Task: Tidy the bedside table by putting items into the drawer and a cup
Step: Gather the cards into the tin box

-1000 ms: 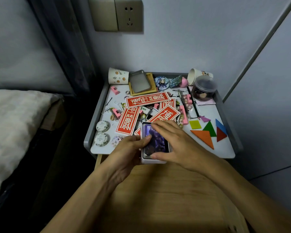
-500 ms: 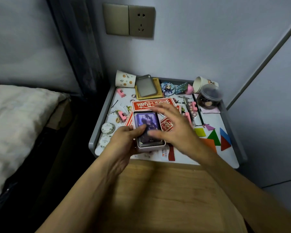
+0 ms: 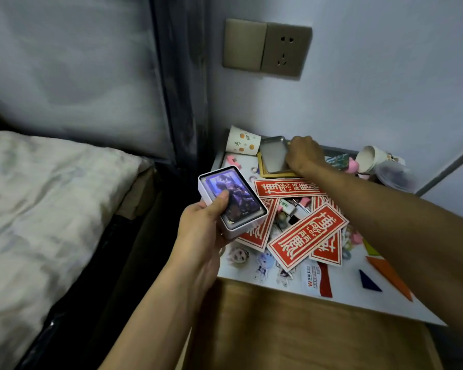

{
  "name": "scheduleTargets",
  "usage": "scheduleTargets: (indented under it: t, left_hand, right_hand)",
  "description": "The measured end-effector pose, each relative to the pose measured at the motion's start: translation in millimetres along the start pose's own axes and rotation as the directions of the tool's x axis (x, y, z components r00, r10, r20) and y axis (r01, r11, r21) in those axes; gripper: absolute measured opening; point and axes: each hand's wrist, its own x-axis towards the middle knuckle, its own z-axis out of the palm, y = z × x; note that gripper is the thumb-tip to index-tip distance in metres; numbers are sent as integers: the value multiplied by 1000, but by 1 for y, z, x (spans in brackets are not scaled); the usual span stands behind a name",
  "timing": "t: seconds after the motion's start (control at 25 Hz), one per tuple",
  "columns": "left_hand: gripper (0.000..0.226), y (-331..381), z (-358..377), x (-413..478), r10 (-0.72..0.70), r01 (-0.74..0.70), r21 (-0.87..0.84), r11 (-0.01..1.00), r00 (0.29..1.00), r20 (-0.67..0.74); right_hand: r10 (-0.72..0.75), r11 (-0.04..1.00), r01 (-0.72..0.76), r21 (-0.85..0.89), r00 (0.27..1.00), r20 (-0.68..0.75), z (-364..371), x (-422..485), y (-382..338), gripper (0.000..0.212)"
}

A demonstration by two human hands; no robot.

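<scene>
Closing up the tin (image 3: pixel 238 231): gripping it in left hand (image 3: pixel 201 231), pinching lid (image 3: pixel 273 156) beside cup (image 3: pixel 242 141) with right hand (image 3: pixel 302 153). Next, gotta seat lid squarely.

Desk (image 3: pixel 343 303): right of bed (image 3: pixel 38 209). Cup (image 3: pixel 242 144) back-left; lid (image 3: pixel 273 156) just right of it; second cup (image 3: pixel 371 157) back-right; banners (image 3: pixel 305 233) overlapping at centre.

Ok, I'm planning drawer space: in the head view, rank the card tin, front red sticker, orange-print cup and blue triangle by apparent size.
1. Card tin and front red sticker: look alike, and the left hand holds the tin nearer the camera, so unranked.
2. Orange-print cup.
3. Blue triangle.
</scene>
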Motion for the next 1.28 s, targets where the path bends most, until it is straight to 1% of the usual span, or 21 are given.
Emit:
scheduleTargets:
  t: [0.08, 0.24, 0.36, 0.44, 0.48, 0.52, 0.56, 0.6, 0.64, 0.68, 0.72, 0.76, 0.8, 0.84, 0.92, 1.04, 1.16, 1.28]
  left_hand:
    - [28, 0, -2, 2, -3, 3, 2, 1000, 1000, -4]
    - [27, -5, -1, 3, -20, 20, 5, 1000, 1000, -1]
    - [26, -10, 3, 4, -18, 18, 0, 1000, 1000, -2]
    - [28, -16, 6, 3, -36, 37, 3, 999, 999, -15]
    - [28, -19, 11, 0, -52, 53, 8, 999, 999, -15]
    - [28, -23, 14, -2, -68, 68, 14, 998, 998, -11]
    - [28, -26, 15, -3, -74, 74, 27, 997, 997, -7]
    - [27, -28, 17, -5, -75, 74, 45, 996, 997, 0]
    - [26, -31, 19, -7, -74, 74, 58, 996, 997, 3]
    - [26, -34, 21, -9, -73, 72, 68, 995, 997, 5]
    - [26, -38, 22, -11, -72, 71, 76, 995, 997, 9]
    - [26, -41, 21, -13, -73, 71, 86, 994, 997, 13]
    - [25, -44, 21, -14, -74, 72, 94, 993, 997, 17]
    - [24, -48, 23, -16, -79, 76, 109, 991, 997, 24]
    - [23, -56, 26, -20, -87, 81, 150, 985, 996, 37]
    - [30, -66, 30, -21, -98, 87, 182, 979, 994, 50]
    - [35, -70, 32, -18, -102, 90, 173, 981, 993, 62]
    - [32, -73, 31, -16, -101, 86, 187, 979, 992, 72]
  right_hand:
    - [13, 1000, -13, 6, 1000, 9, 2, 4, -6, 23]
    - [-9, 1000, 9, 3, 1000, 10, -4, 4, -9, 22]
    - [-29, 998, 30, 50, 999, -16, -25, -6, 2, 16]
    - [22, 990, -19, 137, 1000, -22, -42, -17, 16, 12]
    - [67, 972, -63, 225, 998, -12, -53, -29, 26, 17]
    - [100, 932, -102, 347, 995, 25, -63, -43, 35, 20]
    - [103, 865, -122, 487, 992, 65, -69, -61, 42, 19]
    - [91, 759, -143, 635, 989, 114, -77, -87, 47, 17]
    - [74, 599, -183, 780, 982, 174, -84, -117, 52, 18]
    - [56, 372, -260, 891, 964, 259, -90, -152, 56, 18]
    - [18, 119, -346, 931, 938, 346, -93, -185, 60, 19]
    - [-26, -103, -417, 903, 909, 417, -95, -212, 62, 20]
    - [-75, -256, -464, 848, 884, 461, -92, -233, 66, 23]
    - [-105, -351, -498, 793, 863, 495, -89, -250, 72, 27]
    - [-129, -457, -534, 711, 831, 541, -81, -266, 82, 36]
    - [-151, -563, -567, 601, 786, 599, -77, -271, 92, 39]
    - [-243, -690, -530, 493, 811, 532, -83, -267, 91, 41]
    - [-397, -722, -566, 397, 810, 432, -83, -267, 87, 58]
